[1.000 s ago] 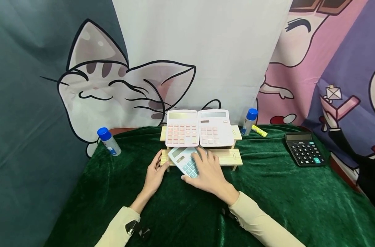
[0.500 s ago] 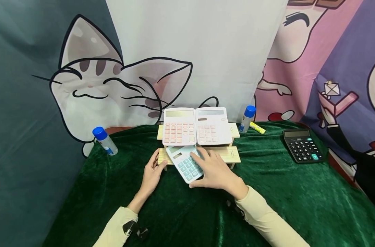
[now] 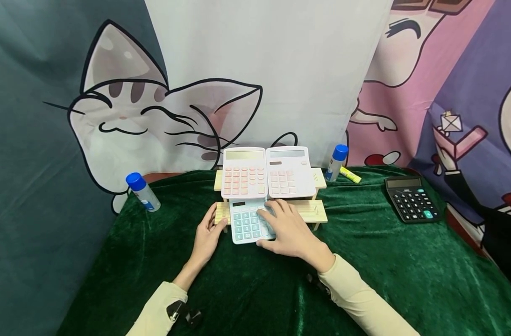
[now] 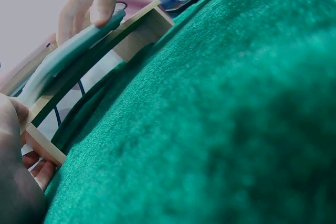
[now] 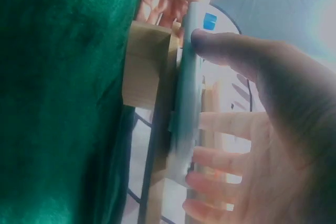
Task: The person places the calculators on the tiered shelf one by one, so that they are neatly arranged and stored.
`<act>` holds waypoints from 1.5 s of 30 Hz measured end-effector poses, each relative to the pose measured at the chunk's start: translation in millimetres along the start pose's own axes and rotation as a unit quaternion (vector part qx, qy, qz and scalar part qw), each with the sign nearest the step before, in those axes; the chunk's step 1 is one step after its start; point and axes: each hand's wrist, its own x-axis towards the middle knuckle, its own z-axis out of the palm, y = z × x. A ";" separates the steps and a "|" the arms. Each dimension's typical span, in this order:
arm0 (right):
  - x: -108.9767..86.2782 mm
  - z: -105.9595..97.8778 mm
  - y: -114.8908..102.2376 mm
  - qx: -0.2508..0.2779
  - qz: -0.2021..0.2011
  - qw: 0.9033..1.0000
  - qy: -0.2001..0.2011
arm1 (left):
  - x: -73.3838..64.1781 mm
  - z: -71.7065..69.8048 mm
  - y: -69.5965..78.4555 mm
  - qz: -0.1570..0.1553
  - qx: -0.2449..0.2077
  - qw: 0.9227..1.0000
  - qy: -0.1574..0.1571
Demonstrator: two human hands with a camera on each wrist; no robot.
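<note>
The step in hand looks like squaring the blue calculator [image 3: 244,228] on the lower tier of the wooden stand [image 3: 314,211], its six o'clock edge jutting past the front. The right hand [image 3: 287,233] holds it, thumb at that edge, fingers on its face; the left hand [image 3: 206,238], at nine o'clock, grips the stand's end. Two pink-keyed calculators [image 3: 244,161] sit from twelve to one o'clock. The next move probably calls for a light release without nudging it askew.

pale blue calculator [image 3: 247,227] faces up; overhangs wooden stand [image 3: 309,211].
</note>
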 end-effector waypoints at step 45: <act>-7.4 -4.5 -2.0 0.037 -0.098 0.990 0.091 | -15.8 0.9 39.9 -0.029 0.029 0.999 0.001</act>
